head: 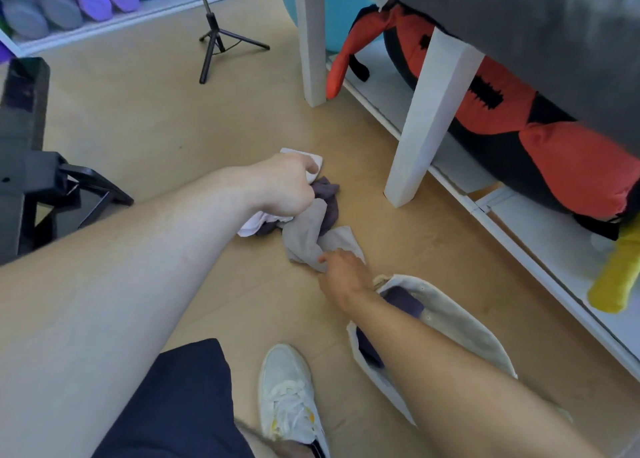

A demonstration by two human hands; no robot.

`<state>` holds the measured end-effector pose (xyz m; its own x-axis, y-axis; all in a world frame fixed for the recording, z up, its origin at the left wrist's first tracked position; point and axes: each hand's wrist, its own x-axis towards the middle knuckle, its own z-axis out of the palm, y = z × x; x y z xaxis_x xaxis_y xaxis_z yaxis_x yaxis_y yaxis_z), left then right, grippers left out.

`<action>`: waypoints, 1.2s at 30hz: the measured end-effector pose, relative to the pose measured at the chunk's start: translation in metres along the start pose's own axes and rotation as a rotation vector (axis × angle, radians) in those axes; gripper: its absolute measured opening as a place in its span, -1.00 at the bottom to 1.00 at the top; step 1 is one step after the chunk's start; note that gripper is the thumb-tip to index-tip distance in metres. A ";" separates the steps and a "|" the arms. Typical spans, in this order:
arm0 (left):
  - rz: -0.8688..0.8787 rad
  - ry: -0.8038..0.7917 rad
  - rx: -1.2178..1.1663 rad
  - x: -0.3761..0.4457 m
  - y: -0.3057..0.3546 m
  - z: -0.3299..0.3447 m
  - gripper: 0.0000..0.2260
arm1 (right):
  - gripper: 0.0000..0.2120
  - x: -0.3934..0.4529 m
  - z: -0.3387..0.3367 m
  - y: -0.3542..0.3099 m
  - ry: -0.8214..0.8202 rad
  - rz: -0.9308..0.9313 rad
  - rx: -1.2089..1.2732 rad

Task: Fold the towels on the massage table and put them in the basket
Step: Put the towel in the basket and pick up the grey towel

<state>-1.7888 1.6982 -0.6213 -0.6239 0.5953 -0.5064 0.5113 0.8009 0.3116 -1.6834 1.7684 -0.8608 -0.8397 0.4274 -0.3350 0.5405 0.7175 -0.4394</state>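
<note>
Head view: left hand [280, 187] grips the bunched towels [311, 229] on the floor; their loose grey tail runs back to the right hand's [341, 270] pinching fingertips, basket [460, 322] just behind that wrist

My left hand [287, 187] is curled round a bunch of towels [308, 229] on the floor [156, 121], white, dark purple and grey cloth crumpled together. My right hand [341, 270] reaches to the grey end of the bunch, fingertips touching it; I cannot tell whether it pinches the cloth. Just beside my right forearm stands the basket [460, 322], pale fabric, with a dark towel [403, 300] inside. My white shoe [289, 395] is near it. A white table leg [429, 121] stands behind the towels, with an orange and black bag [540, 139] on the low shelf [540, 239] beyond. A black tripod [216, 38] stands further back.
</note>
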 end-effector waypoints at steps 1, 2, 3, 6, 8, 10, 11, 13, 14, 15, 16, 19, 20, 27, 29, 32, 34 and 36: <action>-0.016 -0.002 -0.013 0.000 -0.006 -0.001 -0.48 | -0.66 0.012 0.003 -0.001 -0.043 0.084 0.005; -0.023 0.000 -0.029 0.000 -0.011 -0.003 -0.48 | -0.67 0.021 0.005 0.000 -0.075 0.150 0.001; -0.027 0.005 -0.050 -0.001 -0.017 -0.004 -0.47 | -0.70 0.030 0.007 0.000 -0.100 0.185 -0.015; -0.036 0.020 -0.118 -0.006 -0.029 -0.008 -0.47 | -0.71 0.048 0.017 -0.001 -0.171 0.225 -0.067; -0.052 0.013 -0.098 -0.008 -0.034 -0.009 -0.51 | -0.65 0.056 0.029 -0.001 -0.223 0.265 -0.079; -0.065 0.005 -0.056 -0.007 -0.037 -0.010 -0.52 | -0.63 0.063 0.036 -0.002 -0.216 0.278 -0.057; -0.067 0.003 -0.049 -0.005 -0.037 -0.010 -0.52 | -0.64 0.063 0.035 -0.005 -0.203 0.275 -0.004; -0.077 0.001 -0.037 -0.001 -0.037 -0.012 -0.51 | -0.70 0.057 0.023 -0.014 -0.153 0.232 0.226; -0.082 0.003 -0.027 0.000 -0.037 -0.013 -0.49 | -0.78 0.052 0.012 -0.020 -0.105 0.194 0.376; -0.088 0.000 -0.023 0.001 -0.037 -0.014 -0.46 | -0.86 0.046 -0.001 -0.025 -0.040 0.145 0.480; -0.094 -0.008 -0.024 0.001 -0.037 -0.015 -0.42 | -0.89 0.039 -0.019 -0.030 0.027 0.091 0.541; -0.094 -0.053 -0.004 -0.007 -0.038 -0.017 -0.33 | -0.84 0.010 -0.083 -0.045 0.145 -0.021 0.679; -0.073 -0.078 0.025 -0.013 -0.037 -0.017 -0.26 | -0.83 -0.001 -0.107 -0.051 0.141 -0.032 0.711; 0.320 -0.139 0.047 -0.072 0.010 -0.024 0.33 | -0.82 -0.090 -0.226 -0.062 0.016 0.131 1.112; 0.514 -0.074 0.029 -0.083 0.023 -0.016 0.42 | -0.72 -0.117 -0.253 -0.057 -0.017 0.158 1.277; 0.755 0.087 -0.093 -0.102 0.050 0.002 0.30 | -0.62 -0.162 -0.289 -0.047 -0.044 0.125 1.365; 0.836 0.228 -0.349 -0.113 0.071 0.011 0.03 | -0.60 -0.198 -0.309 -0.042 -0.057 0.053 1.378; 0.866 0.276 -0.614 -0.123 0.087 0.015 -0.33 | -0.63 -0.232 -0.323 -0.037 -0.011 -0.072 1.344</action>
<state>-1.6582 1.6937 -0.5440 -0.3454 0.9045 0.2503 0.5061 -0.0451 0.8613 -1.5254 1.8206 -0.4977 -0.8713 0.4025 -0.2807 0.1336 -0.3558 -0.9250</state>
